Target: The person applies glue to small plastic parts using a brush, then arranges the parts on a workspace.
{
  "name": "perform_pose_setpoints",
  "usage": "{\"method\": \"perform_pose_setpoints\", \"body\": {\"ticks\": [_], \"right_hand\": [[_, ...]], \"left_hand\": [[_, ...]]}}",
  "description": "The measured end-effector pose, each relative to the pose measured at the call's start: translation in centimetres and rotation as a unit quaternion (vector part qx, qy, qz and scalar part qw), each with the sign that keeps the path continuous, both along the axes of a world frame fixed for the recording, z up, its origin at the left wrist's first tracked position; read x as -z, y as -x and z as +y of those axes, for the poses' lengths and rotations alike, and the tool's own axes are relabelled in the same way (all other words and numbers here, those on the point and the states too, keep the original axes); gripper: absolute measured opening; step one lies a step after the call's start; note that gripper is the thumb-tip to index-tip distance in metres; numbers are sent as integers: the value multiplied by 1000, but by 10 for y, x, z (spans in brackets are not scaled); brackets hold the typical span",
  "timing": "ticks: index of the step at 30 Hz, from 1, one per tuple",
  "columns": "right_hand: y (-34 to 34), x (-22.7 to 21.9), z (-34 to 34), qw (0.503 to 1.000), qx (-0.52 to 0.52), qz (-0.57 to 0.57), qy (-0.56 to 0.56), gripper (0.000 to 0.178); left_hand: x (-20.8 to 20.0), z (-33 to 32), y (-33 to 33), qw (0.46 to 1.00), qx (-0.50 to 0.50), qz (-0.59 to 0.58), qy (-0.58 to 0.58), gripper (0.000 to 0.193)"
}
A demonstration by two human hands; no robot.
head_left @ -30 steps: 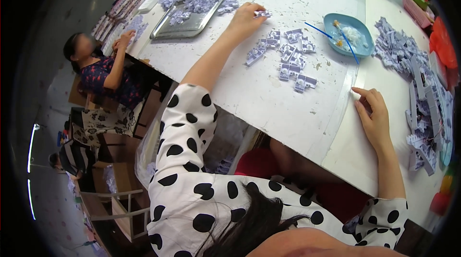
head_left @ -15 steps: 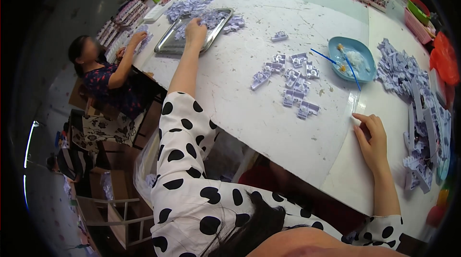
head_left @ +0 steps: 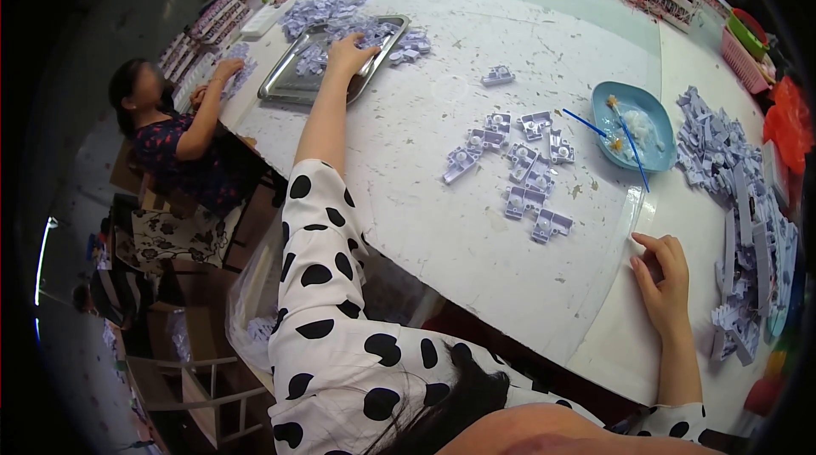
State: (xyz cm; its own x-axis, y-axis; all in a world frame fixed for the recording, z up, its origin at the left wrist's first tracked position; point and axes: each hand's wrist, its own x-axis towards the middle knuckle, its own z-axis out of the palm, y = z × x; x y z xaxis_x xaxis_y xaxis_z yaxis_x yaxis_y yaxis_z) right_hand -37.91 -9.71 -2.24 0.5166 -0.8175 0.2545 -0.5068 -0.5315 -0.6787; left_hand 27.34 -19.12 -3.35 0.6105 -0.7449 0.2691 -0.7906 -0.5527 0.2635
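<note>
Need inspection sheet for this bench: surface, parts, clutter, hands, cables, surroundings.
Surface: white tabletop, scuffed and marked.
Job's things: pale lilac plastic housings, grouped mid-table, one apart; similar pieces in and around a silver metal tray.
Clutter: light-blue square dish with white contents and two thin blue sticks; heap of pale lilac plastic strips at right.
Grippers: left hand at the tray, grip unclear; right hand on the tabletop, loosely open, seemingly empty.
Cables: reddish strands on far white racks, too fine to identify.
Surroundings: co-worker in dark patterned top seated at left.
</note>
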Motion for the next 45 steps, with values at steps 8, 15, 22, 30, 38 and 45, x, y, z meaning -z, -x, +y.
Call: {"method": "perform_pose_setpoints", "body": {"ticks": [8, 15, 22, 30, 38, 45], "right_hand": [[0, 0, 0, 1000, -3, -8, -9, 31], [1, 0, -1, 1000, -8, -1, 1, 30], [2, 1, -1, 1000, -11, -3, 6, 27], [1, 2, 0, 1000, -6, -8, -4, 21], [0, 2, 0, 1000, 1, -17, 2, 21], [2, 3, 0, 999, -2, -33, -6, 21]], "left_hand": [[-4, 13, -4, 998, 35, 32, 33, 56], [-9, 26, -2, 995, 66, 75, 25, 55], [-1, 22, -14, 997, 60, 51, -10, 49], [7, 23, -18, 995, 79, -1, 52, 35], [-2, 23, -20, 994, 51, 93, 28, 44], [1, 25, -16, 995, 63, 60, 47, 45]]}}
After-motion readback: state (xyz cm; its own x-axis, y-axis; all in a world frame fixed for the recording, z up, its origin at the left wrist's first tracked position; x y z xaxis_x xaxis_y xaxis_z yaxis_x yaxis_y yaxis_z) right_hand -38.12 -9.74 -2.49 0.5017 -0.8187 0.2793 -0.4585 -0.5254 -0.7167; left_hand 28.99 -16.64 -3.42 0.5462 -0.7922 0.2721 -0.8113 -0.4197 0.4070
